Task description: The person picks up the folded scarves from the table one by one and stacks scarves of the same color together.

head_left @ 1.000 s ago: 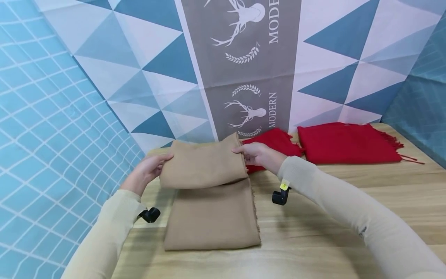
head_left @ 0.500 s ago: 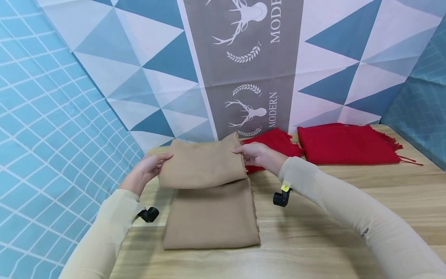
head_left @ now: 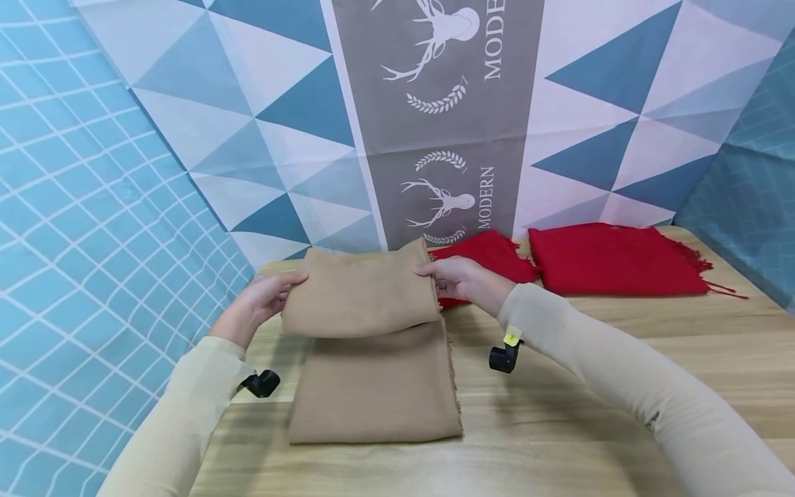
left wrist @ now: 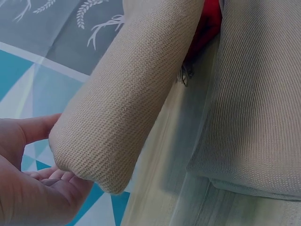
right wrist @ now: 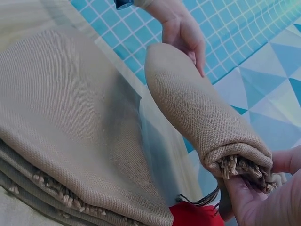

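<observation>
A folded beige scarf (head_left: 360,293) is held up off the wooden table. My left hand (head_left: 257,300) pinches its left end, thumb on one side and curled fingers on the other. At the fringed right end, my right hand (head_left: 466,277) grips it the same way; the fringe (right wrist: 240,165) shows between thumb and fingers in the right wrist view. A second folded beige scarf (head_left: 375,397) lies flat on the table, nearer the body, its fringed edge to the right. Both wrist views show a gap between the two scarves.
A folded red scarf (head_left: 491,255) lies behind my right hand, partly hidden. Another red scarf (head_left: 615,261), fringed on its right, lies beside it at the back right. A patterned cloth wall (head_left: 437,131) rises behind the wooden table (head_left: 534,428), and a blue grid-patterned wall (head_left: 99,241) stands left.
The head view has shifted slightly. Both hands keep their grip, and the raised beige scarf stays in nearly the same place.
</observation>
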Motion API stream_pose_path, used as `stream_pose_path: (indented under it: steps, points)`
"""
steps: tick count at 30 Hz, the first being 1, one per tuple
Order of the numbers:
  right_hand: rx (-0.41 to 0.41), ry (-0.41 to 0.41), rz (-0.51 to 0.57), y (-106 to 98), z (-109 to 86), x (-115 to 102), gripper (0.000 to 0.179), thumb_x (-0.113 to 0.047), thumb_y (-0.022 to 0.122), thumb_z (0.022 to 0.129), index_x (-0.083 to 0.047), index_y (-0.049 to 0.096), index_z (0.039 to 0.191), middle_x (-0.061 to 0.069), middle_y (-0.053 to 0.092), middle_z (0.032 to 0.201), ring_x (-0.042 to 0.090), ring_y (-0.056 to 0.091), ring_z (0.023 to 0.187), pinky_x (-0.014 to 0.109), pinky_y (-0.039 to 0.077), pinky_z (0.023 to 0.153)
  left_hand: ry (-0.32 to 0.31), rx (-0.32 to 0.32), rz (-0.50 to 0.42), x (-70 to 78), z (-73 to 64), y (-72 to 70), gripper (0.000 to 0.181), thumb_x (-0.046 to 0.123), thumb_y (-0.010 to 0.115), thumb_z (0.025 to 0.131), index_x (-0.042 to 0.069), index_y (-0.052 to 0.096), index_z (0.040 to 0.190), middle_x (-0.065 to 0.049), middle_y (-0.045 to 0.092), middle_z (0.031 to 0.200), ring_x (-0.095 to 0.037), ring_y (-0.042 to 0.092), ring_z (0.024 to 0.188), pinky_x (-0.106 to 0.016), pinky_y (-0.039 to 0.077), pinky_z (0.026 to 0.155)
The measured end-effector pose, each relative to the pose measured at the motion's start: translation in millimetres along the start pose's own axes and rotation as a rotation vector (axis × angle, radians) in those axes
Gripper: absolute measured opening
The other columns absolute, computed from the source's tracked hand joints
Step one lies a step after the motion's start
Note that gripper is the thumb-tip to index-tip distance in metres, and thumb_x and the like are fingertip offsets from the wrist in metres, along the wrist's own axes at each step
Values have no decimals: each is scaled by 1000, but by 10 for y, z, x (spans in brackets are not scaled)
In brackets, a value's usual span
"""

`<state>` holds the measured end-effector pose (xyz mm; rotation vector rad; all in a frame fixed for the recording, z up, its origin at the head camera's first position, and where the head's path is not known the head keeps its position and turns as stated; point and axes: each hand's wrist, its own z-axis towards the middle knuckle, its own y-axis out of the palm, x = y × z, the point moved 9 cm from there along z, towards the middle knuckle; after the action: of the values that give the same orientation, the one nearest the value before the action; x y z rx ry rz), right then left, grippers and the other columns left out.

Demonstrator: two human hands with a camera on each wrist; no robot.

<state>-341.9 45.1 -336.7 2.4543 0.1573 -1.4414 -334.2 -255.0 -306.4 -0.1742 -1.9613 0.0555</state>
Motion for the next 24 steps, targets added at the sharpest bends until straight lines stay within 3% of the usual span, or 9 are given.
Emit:
stream_pose_path:
  steps: [4, 8, 12, 15, 20, 24]
  points:
    - [-1, 2, 5, 6, -13, 12, 8, -10, 58, 94, -8, 55, 102, -3, 65, 72, 9, 64, 67, 25, 57, 72, 7, -14, -8, -9, -23, 0, 19, 19, 62, 93, 10, 53, 107, 8, 65, 78, -3, 63, 69, -18, 54, 68]
    - [-2, 1, 16, 6, -52, 29, 12, -11, 59, 93, -7, 56, 105, -3, 66, 71, 10, 65, 67, 23, 56, 61, 19, -39, -27, -5, -58, 17, 4, 17, 59, 94, 13, 59, 95, 7, 66, 77, -3, 63, 69, -18, 54, 68]
    - [-7, -3, 11, 6, -74, 47, 22, -12, 59, 94, -6, 54, 114, -2, 66, 73, 10, 65, 67, 22, 56, 61, 24, -45, -34, -12, -81, 28, 9, 16, 60, 94, 17, 64, 86, 7, 66, 78, -4, 63, 69, -18, 55, 68]
    - [-11, -4, 10, 9, -76, 60, 24, -12, 59, 94, -5, 54, 116, -2, 66, 73, 10, 65, 68, 22, 56, 61, 25, -38, -32, -28, -92, 25, 8, 15, 62, 93, 17, 64, 86, 7, 66, 79, -4, 63, 68, -19, 55, 67]
    - [-14, 2, 13, 11, -73, 92, 16, -12, 58, 94, -7, 55, 108, -3, 66, 72, 9, 65, 67, 22, 56, 61, 15, -34, -25, -69, -107, 24, 9, 16, 62, 93, 17, 64, 84, 7, 66, 76, -2, 60, 64, -18, 54, 64]
    - [-20, -7, 9, 15, -90, 96, 14, -12, 58, 94, -8, 55, 107, -3, 66, 73, 9, 65, 68, 23, 56, 62, 17, -64, -25, -79, -119, 52, 5, 16, 60, 94, 14, 62, 90, 7, 67, 77, -2, 62, 65, -17, 54, 65]
